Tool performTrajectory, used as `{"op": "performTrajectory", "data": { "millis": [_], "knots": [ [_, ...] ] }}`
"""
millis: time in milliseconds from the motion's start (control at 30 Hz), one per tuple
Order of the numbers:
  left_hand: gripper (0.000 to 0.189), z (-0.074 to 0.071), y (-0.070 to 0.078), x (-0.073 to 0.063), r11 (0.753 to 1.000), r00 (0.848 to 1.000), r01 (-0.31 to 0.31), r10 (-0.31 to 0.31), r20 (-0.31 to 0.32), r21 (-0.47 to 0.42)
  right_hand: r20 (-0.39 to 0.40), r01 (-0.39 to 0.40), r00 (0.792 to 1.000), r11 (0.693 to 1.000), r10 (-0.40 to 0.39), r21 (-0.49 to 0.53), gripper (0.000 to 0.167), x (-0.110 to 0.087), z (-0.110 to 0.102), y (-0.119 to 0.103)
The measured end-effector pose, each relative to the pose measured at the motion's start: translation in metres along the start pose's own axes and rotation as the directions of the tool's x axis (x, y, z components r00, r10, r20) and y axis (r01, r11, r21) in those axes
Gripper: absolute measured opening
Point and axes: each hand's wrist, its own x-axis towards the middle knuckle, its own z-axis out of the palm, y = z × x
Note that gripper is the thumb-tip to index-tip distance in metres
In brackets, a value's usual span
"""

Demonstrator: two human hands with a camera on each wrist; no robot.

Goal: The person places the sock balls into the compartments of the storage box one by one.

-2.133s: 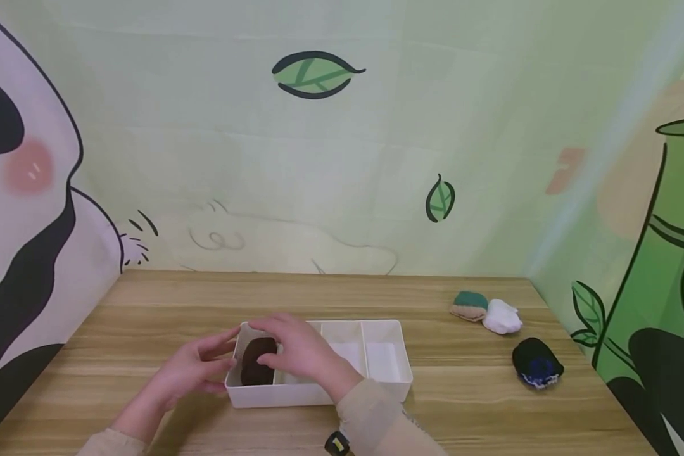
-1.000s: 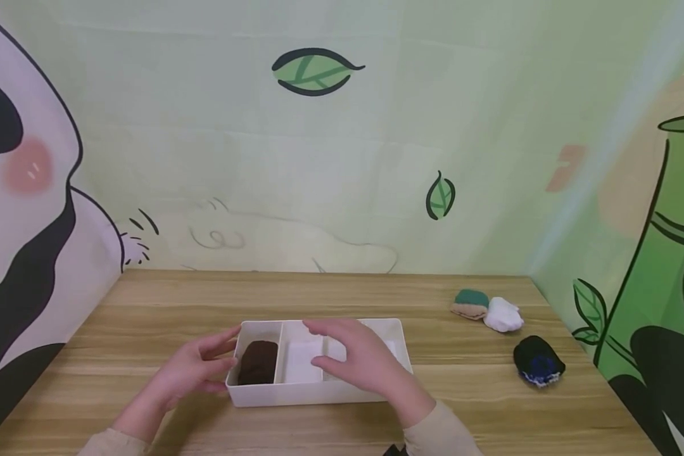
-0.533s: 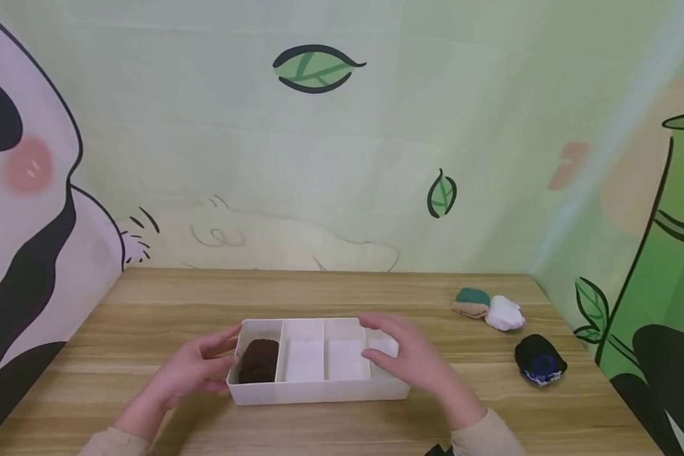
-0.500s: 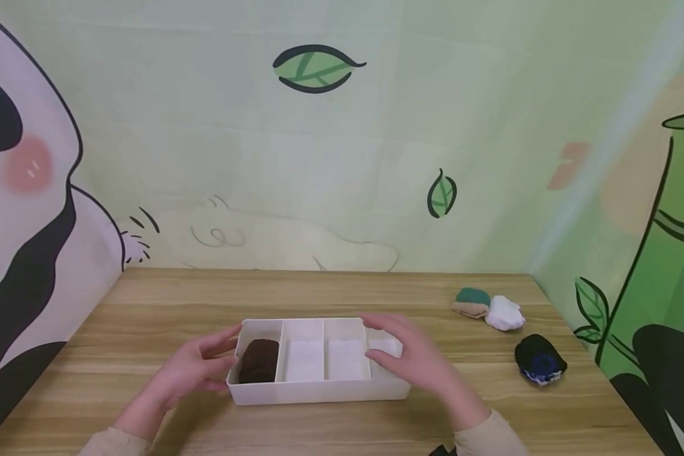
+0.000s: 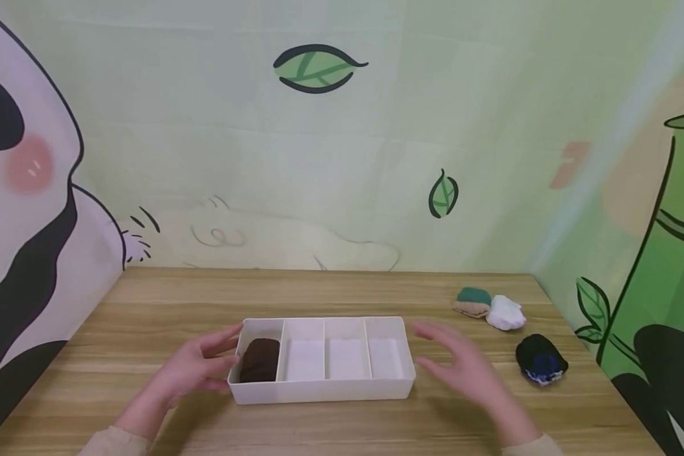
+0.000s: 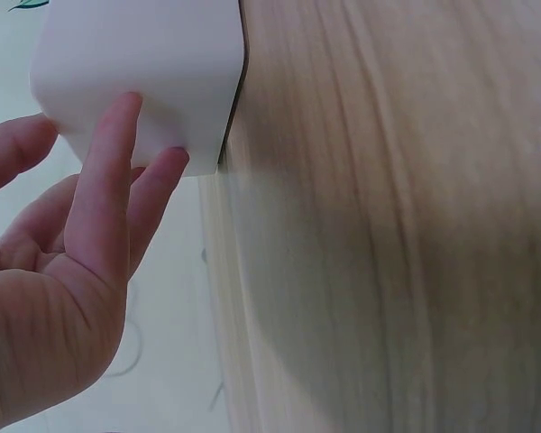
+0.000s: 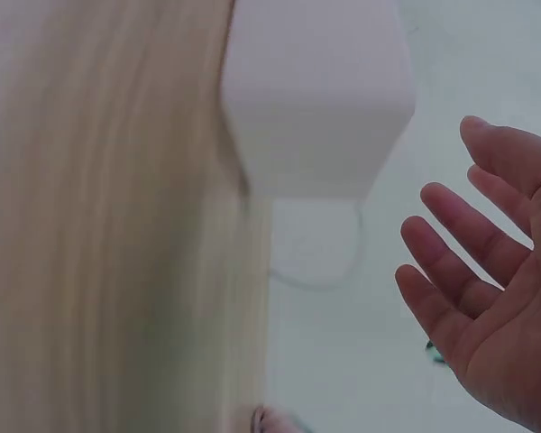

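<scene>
A white box (image 5: 319, 391) with several compartments in a row sits on the table. Its leftmost compartment holds a folded dark brown cloth bundle (image 5: 260, 361), perhaps a rolled sock. My left hand (image 5: 190, 364) rests its fingertips against the box's left end, fingers spread and fairly straight; the left wrist view shows the fingers (image 6: 108, 180) on the end wall. Just past the right end hovers my right hand (image 5: 462, 364), its fingers loosely extended with nothing in them. In the right wrist view a gap separates those fingers (image 7: 451, 244) from the box.
On the table's right side lie a black bundle with blue pattern (image 5: 541, 360), a white bundle (image 5: 505, 313) and a green-and-pink bundle (image 5: 473, 303). The last two sit side by side near the back. A printed backdrop (image 5: 342, 158) stands behind the wooden table (image 5: 165, 297).
My right hand has left the brown bundle in the left compartment and travelled rightward over the box to beyond its right end. The left hand has stayed at the left end.
</scene>
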Motion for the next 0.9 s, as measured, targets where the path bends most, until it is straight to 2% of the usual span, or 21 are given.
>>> {"op": "performTrajectory", "data": {
  "millis": [133,333,533,767,900],
  "knots": [
    [0.068,0.000,0.000,0.000,1.000,1.000,0.000,0.000,-0.002,0.003,-0.010,-0.036,0.999,0.999,0.036,-0.033,0.059,-0.013,-0.005,0.011],
    [0.068,0.000,0.000,0.000,1.000,1.000,0.001,-0.001,-0.008,0.009,-0.068,-0.067,0.996,0.995,0.062,-0.072,0.058,-0.029,-0.014,0.027],
    [0.069,0.000,0.001,-0.001,1.000,1.000,0.003,-0.003,-0.009,0.004,-0.118,-0.122,0.987,0.985,0.108,-0.118,0.053,-0.040,-0.033,0.036],
    [0.069,0.000,0.003,-0.001,1.000,1.000,0.002,-0.002,-0.008,0.007,-0.165,-0.172,0.975,0.976,0.149,-0.131,0.055,-0.052,-0.057,0.050],
    [0.069,0.000,0.002,-0.001,1.000,1.000,0.007,-0.007,-0.003,-0.001,-0.165,-0.226,0.965,0.968,0.206,-0.113,0.057,-0.058,-0.069,0.059]
  ]
}}
